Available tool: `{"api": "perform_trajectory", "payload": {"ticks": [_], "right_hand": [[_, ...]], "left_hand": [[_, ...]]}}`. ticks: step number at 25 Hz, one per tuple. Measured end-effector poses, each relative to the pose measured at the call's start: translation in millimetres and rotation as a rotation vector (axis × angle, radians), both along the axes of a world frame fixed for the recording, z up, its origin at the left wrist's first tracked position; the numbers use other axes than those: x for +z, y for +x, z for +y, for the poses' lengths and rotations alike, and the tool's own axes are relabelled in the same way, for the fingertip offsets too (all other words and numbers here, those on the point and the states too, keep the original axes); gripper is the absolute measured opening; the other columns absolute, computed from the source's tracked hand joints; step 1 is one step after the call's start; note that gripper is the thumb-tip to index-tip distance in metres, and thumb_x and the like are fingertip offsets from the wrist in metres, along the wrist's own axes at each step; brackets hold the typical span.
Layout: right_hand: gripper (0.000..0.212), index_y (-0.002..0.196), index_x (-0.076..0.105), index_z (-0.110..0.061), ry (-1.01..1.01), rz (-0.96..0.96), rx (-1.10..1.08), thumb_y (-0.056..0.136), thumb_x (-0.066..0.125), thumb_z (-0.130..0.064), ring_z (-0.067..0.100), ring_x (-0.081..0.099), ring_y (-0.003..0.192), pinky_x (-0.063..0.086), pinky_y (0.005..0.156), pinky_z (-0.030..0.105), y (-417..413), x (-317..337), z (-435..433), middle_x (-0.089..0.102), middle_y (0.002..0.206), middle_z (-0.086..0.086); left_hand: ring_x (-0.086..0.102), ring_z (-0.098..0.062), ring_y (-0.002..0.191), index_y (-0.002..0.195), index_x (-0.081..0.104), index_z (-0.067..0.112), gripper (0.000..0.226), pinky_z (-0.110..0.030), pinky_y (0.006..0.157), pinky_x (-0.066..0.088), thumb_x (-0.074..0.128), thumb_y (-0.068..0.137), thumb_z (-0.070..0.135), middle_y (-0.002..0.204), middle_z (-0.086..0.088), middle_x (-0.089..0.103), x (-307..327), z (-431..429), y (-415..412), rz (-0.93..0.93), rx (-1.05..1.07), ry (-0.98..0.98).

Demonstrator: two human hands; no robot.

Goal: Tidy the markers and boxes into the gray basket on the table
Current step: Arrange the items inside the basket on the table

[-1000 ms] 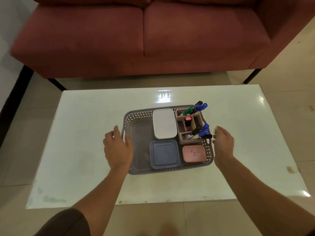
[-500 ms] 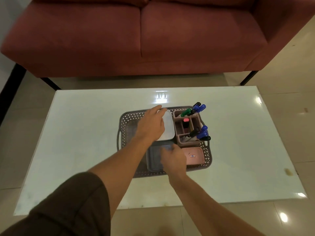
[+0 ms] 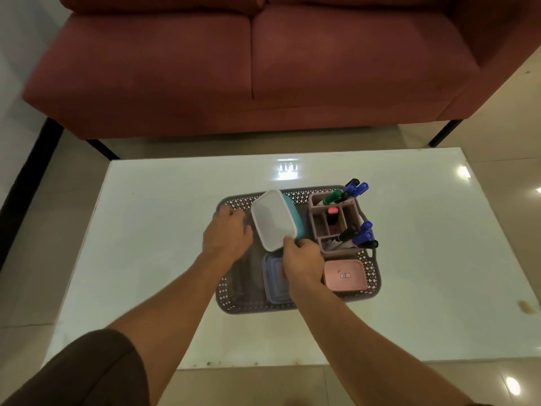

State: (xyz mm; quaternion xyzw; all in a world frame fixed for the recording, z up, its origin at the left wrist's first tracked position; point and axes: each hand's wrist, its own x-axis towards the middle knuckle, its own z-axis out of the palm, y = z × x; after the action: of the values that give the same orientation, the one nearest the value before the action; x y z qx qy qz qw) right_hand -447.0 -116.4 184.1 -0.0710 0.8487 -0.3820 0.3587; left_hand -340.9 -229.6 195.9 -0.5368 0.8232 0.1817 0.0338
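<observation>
Where the box lay flat half a second ago: the white-lidded box (image 3: 273, 221) is now tilted off the flat, and its teal side wall shows along the right of the lid.
Box position: it is inside the gray basket (image 3: 292, 307), in the far middle part, just left of the organiser (image 3: 336, 224).
Box look: it has a rounded rectangular lid that is plain white and shut; the body is hard plastic and looks light.
Right hand (image 3: 301, 259): it has come off the blue-lidded box (image 3: 273, 276) and now pinches the white-lidded box's near corner, thumb on the lid.
Left hand (image 3: 227, 234): it has slid off the lid to the box's left side. The fingers are curled, but blur hides whether they touch the box.
Meaning for the task: everything seems to be in the basket already, so this is probably a reshuffle to use the bare left strip.
Other boxes: the blue-lidded box lies flat at the near middle, partly under the right wrist, and the pink box (image 3: 345, 275) lies flat at the near right.
Markers (image 3: 355, 189): they stand leaning in the organiser's far and near cells, with a pink highlighter (image 3: 333, 211) between the two groups.
Surroundings: the basket sits mid-table on the glossy white table (image 3: 146, 244), with a red sofa (image 3: 263, 68) beyond it.
</observation>
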Motion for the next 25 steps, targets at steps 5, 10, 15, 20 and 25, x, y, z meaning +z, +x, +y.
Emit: {"api": "perform_trajectory", "payload": {"ticks": [5,10,15,20,25], "right_hand": [[0.035,0.099,0.071,0.001,0.100,0.129,0.095,0.095,0.050,-0.027,0.036,0.068,0.087,0.052,0.067,0.035,-6.4,3.0,-2.8,0.073,0.095,0.019],[0.040,0.096,0.067,0.000,0.159,0.186,0.270,0.095,0.045,-0.034,0.035,0.066,0.084,0.053,0.070,0.039,-23.2,16.5,-7.9,0.070,0.092,0.017],[0.038,0.111,0.064,-0.002,0.197,0.237,0.244,0.096,0.045,-0.031,0.037,0.067,0.094,0.054,0.078,0.037,-22.9,30.2,-46.7,0.069,0.107,0.018],[0.029,0.120,0.062,-0.006,0.192,0.287,0.350,0.098,0.049,-0.020,0.035,0.064,0.105,0.051,0.082,0.038,-13.8,26.3,-59.3,0.067,0.117,0.017],[0.026,0.119,0.060,-0.011,0.230,0.243,0.357,0.101,0.047,-0.024,0.034,0.065,0.101,0.051,0.080,0.037,-4.1,12.8,-49.8,0.068,0.113,0.016]], "left_hand": [[0.048,-0.031,0.131,0.142,0.048,0.019,0.050,-0.045,0.104,0.046,0.048,0.097,0.041,0.142,-0.009,0.053,-8.4,-20.0,-7.9,0.228,-0.114,0.045],[0.061,-0.030,0.110,0.127,0.060,0.020,0.044,-0.039,0.088,0.050,0.042,0.100,0.050,0.121,-0.008,0.064,-0.9,-32.3,-11.3,0.132,0.005,0.114],[0.061,-0.030,0.078,0.096,0.069,0.011,0.038,-0.031,0.064,0.040,0.041,0.099,0.036,0.093,-0.010,0.071,6.8,-26.9,6.1,-0.091,0.164,-0.010],[0.066,-0.030,0.080,0.093,0.070,0.013,0.040,-0.032,0.062,0.043,0.038,0.102,0.035,0.090,-0.007,0.071,-4.8,-14.7,28.3,-0.059,0.153,-0.076],[0.067,-0.030,0.079,0.094,0.069,0.014,0.035,-0.031,0.060,0.040,0.044,0.102,0.037,0.090,-0.006,0.070,-7.0,-13.2,29.0,-0.059,0.182,-0.099]]}}
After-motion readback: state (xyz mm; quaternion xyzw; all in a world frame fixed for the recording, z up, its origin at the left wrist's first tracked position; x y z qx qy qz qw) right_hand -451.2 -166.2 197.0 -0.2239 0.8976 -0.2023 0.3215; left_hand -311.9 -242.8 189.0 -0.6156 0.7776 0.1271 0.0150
